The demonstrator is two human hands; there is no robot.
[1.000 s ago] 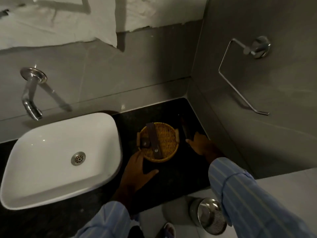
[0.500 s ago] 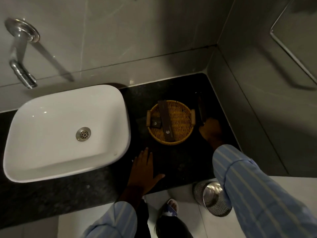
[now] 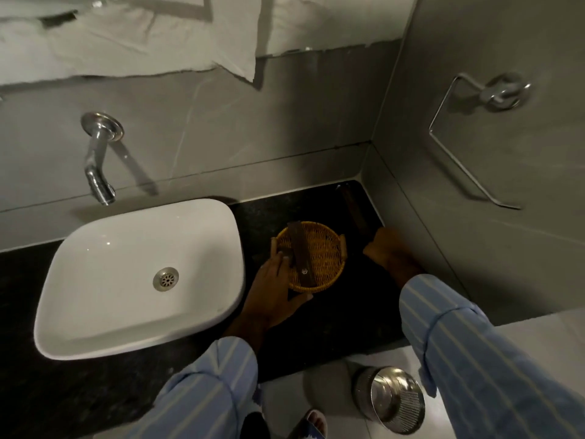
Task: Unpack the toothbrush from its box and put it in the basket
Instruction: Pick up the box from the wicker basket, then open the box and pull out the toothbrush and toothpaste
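Observation:
A round wicker basket (image 3: 323, 258) stands on the black counter (image 3: 332, 318), right of the sink. A long dark box (image 3: 299, 248) lies across the basket's left half. My left hand (image 3: 272, 289) wraps the basket's near-left rim, fingers over the edge and thumb along the front. It hides a small dark item inside. A second long dark box (image 3: 354, 210) lies on the counter by the right wall. My right hand (image 3: 387, 248) is closed over its near end. No bare toothbrush shows.
A white basin (image 3: 139, 274) fills the counter's left side under a chrome wall tap (image 3: 98, 166). A metal towel ring (image 3: 468, 137) hangs on the right wall. A steel bin (image 3: 392, 397) stands on the floor below the counter's front edge.
My left hand has moved from the counter in front of the basket up onto its near-left rim. My right hand stays at the box by the wall. The view has tilted up.

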